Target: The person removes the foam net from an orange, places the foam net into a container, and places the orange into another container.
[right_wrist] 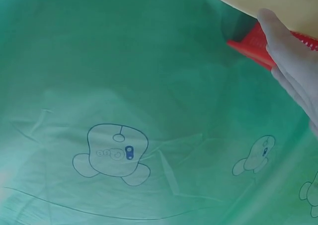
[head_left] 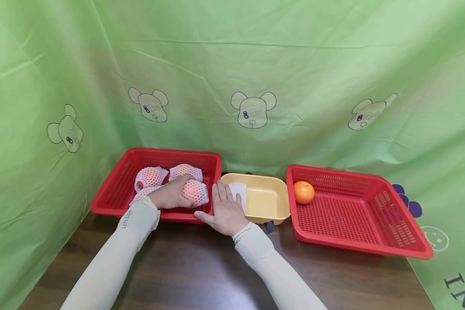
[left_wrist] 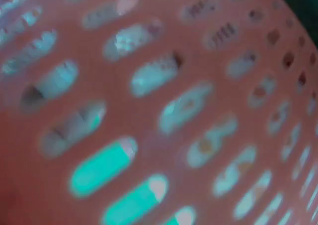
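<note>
In the head view my left hand (head_left: 173, 192) reaches into the left red basket (head_left: 112, 185) and grips an orange in a white foam net (head_left: 195, 193) by the basket's right wall. Other netted fruits (head_left: 151, 176) lie around that hand. My right hand (head_left: 228, 211) has its fingers extended at the basket's right rim, beside a white foam net (head_left: 238, 192) in the yellow basin (head_left: 269, 197). Whether its fingertips touch the net cannot be told. The left wrist view holds only blurred slotted red wall (left_wrist: 149, 106). Straight fingers (right_wrist: 288, 51) enter the right wrist view.
A second red basket (head_left: 333, 215) stands right of the basin, with one bare orange (head_left: 304, 192) in its left corner. All three containers stand on a brown wooden table (head_left: 201, 267). Green curtain (head_left: 201, 77) hangs behind and at both sides. A small black object (head_left: 269, 227) sits before the basin.
</note>
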Demonstrator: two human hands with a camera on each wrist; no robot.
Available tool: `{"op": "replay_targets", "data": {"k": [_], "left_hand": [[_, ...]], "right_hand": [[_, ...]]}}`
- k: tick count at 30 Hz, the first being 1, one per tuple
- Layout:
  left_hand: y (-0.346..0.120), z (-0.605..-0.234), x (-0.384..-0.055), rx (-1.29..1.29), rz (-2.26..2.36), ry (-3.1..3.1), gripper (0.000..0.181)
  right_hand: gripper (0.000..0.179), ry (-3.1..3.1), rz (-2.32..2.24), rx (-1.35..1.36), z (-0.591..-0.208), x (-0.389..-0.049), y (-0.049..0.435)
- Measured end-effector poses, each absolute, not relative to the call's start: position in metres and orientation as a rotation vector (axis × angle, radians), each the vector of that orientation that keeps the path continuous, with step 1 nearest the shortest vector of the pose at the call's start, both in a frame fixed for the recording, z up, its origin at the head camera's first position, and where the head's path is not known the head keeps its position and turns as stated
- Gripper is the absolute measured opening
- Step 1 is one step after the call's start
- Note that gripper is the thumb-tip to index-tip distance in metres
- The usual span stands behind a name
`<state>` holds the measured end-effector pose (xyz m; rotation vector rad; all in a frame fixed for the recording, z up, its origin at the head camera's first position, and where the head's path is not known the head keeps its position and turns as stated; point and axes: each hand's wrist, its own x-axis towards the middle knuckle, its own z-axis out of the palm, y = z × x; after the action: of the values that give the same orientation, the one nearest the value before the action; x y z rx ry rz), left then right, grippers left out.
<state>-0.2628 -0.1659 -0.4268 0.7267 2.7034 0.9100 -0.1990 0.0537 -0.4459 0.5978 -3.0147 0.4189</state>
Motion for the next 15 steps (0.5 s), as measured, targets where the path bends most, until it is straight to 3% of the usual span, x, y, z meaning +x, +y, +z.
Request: {"op": "replay_targets", "data": {"k": [8, 15], "left_hand": [[-0.180, -0.396, -0.242, 0.741, 1.119, 2.725, 0.089], [-0.176, -0.385, -0.200, 0.943, 1.265, 2.648, 0.085]], "right_hand": [[0.104, -3.011, 0.446, 0.611, -0.444, -0.200, 0.053], [0.105, -2.955, 0.582, 0.643, -0.447, -0.198, 0.061]]}}
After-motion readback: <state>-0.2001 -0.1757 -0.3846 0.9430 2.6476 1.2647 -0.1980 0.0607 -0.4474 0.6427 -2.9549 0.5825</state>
